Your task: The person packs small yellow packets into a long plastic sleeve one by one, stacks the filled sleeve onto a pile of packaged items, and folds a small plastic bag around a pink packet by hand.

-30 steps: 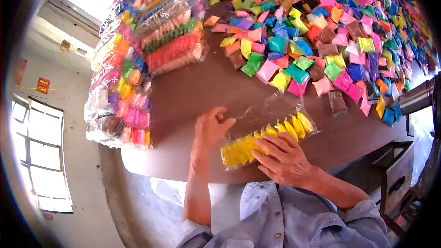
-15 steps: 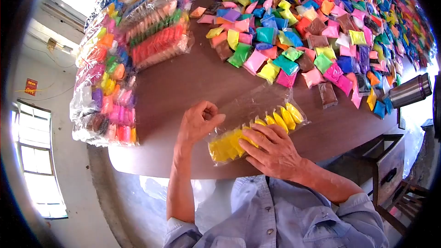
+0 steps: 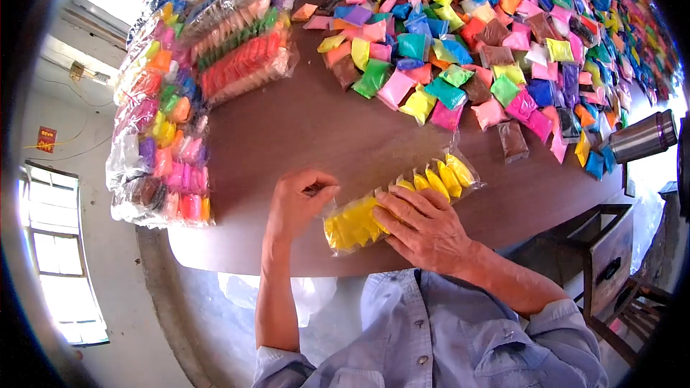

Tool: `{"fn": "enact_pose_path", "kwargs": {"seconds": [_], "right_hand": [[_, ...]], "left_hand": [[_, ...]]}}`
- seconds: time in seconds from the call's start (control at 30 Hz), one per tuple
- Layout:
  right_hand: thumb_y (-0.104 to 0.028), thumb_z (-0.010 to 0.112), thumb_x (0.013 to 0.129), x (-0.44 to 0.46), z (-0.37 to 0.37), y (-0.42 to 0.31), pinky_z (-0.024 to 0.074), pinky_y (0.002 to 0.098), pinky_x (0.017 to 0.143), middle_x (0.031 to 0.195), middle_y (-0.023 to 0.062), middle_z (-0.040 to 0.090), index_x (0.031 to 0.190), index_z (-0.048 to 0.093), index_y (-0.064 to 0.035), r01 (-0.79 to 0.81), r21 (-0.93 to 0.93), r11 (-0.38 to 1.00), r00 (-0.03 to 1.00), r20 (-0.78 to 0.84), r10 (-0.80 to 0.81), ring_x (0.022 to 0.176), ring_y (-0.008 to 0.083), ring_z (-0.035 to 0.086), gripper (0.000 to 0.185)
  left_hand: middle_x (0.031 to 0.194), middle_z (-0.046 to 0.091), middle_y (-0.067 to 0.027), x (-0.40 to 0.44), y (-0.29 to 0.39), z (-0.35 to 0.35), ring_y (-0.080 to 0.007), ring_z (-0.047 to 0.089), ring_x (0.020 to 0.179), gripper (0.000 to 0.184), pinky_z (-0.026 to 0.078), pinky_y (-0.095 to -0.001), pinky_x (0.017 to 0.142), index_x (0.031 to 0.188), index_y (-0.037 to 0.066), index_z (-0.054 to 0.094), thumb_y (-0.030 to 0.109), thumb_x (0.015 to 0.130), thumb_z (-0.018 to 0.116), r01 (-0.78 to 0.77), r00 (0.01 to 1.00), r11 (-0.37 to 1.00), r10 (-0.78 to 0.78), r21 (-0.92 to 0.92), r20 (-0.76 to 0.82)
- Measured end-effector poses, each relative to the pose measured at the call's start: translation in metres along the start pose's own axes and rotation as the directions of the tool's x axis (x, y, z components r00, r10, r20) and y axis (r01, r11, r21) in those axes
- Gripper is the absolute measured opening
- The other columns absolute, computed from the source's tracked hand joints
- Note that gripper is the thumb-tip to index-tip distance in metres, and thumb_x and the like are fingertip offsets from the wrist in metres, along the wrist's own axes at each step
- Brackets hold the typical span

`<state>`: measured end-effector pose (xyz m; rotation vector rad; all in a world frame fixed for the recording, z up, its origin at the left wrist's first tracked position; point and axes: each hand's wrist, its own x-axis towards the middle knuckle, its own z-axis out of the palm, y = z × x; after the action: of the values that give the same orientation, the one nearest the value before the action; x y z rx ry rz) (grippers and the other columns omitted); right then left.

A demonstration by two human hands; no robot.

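A clear plastic bag holding a row of yellow packets [image 3: 348, 227] lies slantwise near the table's front edge. Across the middle of that row lies my right hand [image 3: 431, 233], closed over the bag, its fingers bent on top of the packets and its thumb on the near side. My left hand [image 3: 298, 201] is just beyond the bag's left end, slightly above the table. Its fingers are curled in and thumb and forefinger meet in a pinch. Whatever is between them, if anything, is too small or hidden to make out.
Loose packets in many colours [image 3: 445, 65] are heaped over the back and right of the brown table [image 3: 251, 151]. Filled clear bags [image 3: 248, 65] are stacked at the left. A metal flask [image 3: 643, 136] stands at the right edge, near a wooden drawer [image 3: 607, 266].
The raised clear flap beyond the yellow packets is no longer seen standing up. My left hand has moved slightly left and nearer to me. My right hand stays on the bag.
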<state>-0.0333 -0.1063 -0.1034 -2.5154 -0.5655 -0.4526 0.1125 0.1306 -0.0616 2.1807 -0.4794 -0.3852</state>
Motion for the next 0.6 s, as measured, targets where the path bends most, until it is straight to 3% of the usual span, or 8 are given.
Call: {"fn": "enact_pose_path", "kwargs": {"seconds": [0.2,0.27,0.37,0.6], "right_hand": [[-0.021,0.081,0.085,0.003,-0.004,0.0,0.0435,0.0439,0.108,0.148,0.0073,0.058,0.133,0.066,-0.0098,-0.009,0.019,1.0,1.0,0.009,0.009,0.139,0.025,0.052,0.051],[-0.02,0.081,0.084,0.004,-0.004,-0.001,0.0448,0.0436,0.107,0.145,0.0076,0.06,0.131,0.066,-0.0101,-0.015,0.017,1.0,1.0,0.002,0.015,0.137,0.0254,0.054,0.051],[-0.019,0.083,0.083,0.006,-0.005,-0.003,0.0437,0.0413,0.106,0.14,0.0081,0.063,0.127,0.068,-0.0081,-0.015,0.024,1.0,0.999,-0.03,0.015,0.134,0.0238,0.057,0.047],[-0.02,0.083,0.085,0.005,-0.005,-0.006,0.0432,0.0425,0.108,0.142,0.008,0.063,0.128,0.068,-0.009,-0.029,0.028,0.999,0.999,-0.012,0.03,0.135,0.0237,0.057,0.047]], "left_hand": [[0.092,0.076,-0.0119,-0.025,0.024,0.011,-0.0196,0.073,0.081,0.011,0.059,-0.0299,0.072,0.097,0.0,0.079,0.002,0.086,0.078,-0.089,0.988,0.975,0.113,0.204,-0.107],[0.094,0.076,-0.0127,-0.031,0.023,0.014,-0.0234,0.074,0.082,0.01,0.061,-0.0313,0.072,0.097,0.001,0.079,0.001,0.087,0.078,-0.201,0.957,0.902,0.263,0.382,-0.119],[0.095,0.076,-0.012,-0.04,0.029,0.017,-0.0246,0.074,0.085,0.008,0.062,-0.0324,0.072,0.095,0.002,0.08,0.001,0.088,0.077,-0.285,0.917,0.827,0.382,0.485,-0.112],[0.097,0.074,-0.01,-0.051,0.017,0.024,-0.0239,0.074,0.088,0.011,0.065,-0.0354,0.073,0.096,0.005,0.079,0.001,0.087,0.079,-0.375,0.861,0.706,0.506,0.601,-0.057]]}}
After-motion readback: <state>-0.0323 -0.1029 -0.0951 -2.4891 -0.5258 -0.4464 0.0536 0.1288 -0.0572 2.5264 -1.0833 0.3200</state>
